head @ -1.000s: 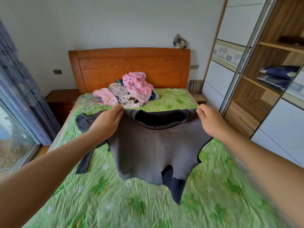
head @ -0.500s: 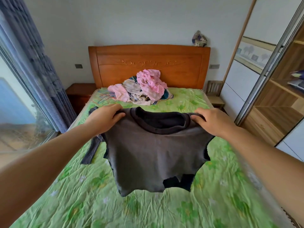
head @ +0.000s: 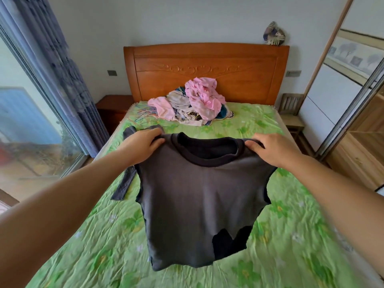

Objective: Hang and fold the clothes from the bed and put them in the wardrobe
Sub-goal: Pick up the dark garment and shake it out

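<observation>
While the grey shirt (head: 199, 200) hangs over the bed (head: 291, 225), I judge it's squaring up to fold | left hand (head: 143, 145) pinches one shoulder | right hand (head: 274, 150) pinches the other

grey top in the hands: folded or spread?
Spread. The grey top hangs at full width, left hand and right hand gripping its shoulders above the bed; one sleeve trails on it.

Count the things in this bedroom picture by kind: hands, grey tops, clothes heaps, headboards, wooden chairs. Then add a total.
hands: 2 (left hand, right hand, both gripping the top)
grey top: 1
clothes heap: 1
headboard: 1
wooden chair: 1
total: 6
</observation>
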Demonstrator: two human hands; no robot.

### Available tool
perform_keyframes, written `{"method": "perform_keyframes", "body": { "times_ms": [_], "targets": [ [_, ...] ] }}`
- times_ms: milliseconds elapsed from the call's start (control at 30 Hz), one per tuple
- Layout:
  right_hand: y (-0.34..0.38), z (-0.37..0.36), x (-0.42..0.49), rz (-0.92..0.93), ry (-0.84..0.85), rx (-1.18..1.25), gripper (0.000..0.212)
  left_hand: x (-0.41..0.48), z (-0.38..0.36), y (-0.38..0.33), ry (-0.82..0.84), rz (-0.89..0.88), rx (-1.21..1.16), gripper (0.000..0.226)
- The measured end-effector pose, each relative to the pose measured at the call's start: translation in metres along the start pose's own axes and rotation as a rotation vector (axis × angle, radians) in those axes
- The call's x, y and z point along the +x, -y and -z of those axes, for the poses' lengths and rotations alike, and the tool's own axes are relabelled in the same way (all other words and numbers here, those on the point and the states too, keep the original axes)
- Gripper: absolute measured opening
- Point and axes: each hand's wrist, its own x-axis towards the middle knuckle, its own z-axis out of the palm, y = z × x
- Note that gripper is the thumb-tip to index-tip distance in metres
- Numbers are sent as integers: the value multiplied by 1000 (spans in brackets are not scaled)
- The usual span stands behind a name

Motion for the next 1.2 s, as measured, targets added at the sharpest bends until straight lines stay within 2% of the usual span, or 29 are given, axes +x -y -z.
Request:
{"method": "perform_keyframes", "body": {
  "times_ms": [100, 200, 267, 400, 500, 600, 700, 800, 1000, 1200],
  "targets": [
    [-12, -12, 21, 58, 61, -119, 74, 18, -9, 9, 8, 14, 4, 15],
    [-17, -13, 49, 81, 42, -146, 52, 42, -6, 15, 30, 42, -11, 20],
    [-17, -1, 68, 77, -77, -143, 51, 62, 7, 17, -25, 40, 22, 21],
    [-15, 38, 91, 139, -440, -173, 48, 87, 47, 12, -172, 8, 7, 20],
    [-9, 56, 85, 157, -509, -207, 49, 82, 59, 6, -248, -18, -13, 21],
    [-3, 49, 60, 181, -478, -216, 48, 59, 50, 0, -245, -62, -20, 15],
    [1, 15, 22, 159, -330, -156, 57, 24, 14, 0, -144, -66, -44, 12],
    [8, -39, -22, 123, -50, -61, 66, -23, -44, 1, 71, -25, -105, 10],
    [25, -183, -123, 53, 401, -13, 42, -139, -189, 2, 447, 35, -124, 9],
    [44, -303, -225, 15, 825, 54, 42, -254, -310, -6, 775, 7, -122, 11]
  ]
}}
